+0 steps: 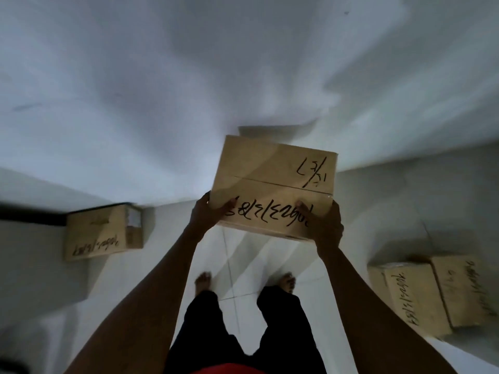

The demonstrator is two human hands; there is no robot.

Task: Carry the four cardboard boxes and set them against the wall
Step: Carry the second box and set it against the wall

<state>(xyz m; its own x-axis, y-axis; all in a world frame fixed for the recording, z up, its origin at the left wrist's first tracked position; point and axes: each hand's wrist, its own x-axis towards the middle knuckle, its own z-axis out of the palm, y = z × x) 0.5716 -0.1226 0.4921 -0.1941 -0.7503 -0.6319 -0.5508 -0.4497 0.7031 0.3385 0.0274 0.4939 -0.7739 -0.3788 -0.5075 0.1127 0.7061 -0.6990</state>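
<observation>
Between both hands (pixel 267 222), near the wall (pixel 162 103): the cardboard box (pixel 272 182).

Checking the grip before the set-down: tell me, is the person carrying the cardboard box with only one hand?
No, both the left hand and the right hand grip the near edge of the cardboard box.

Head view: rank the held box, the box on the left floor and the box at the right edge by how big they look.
1. held box, though it is nearest the camera.
2. right box, partly cut off.
3. left box.
True sizes may well match.
</observation>
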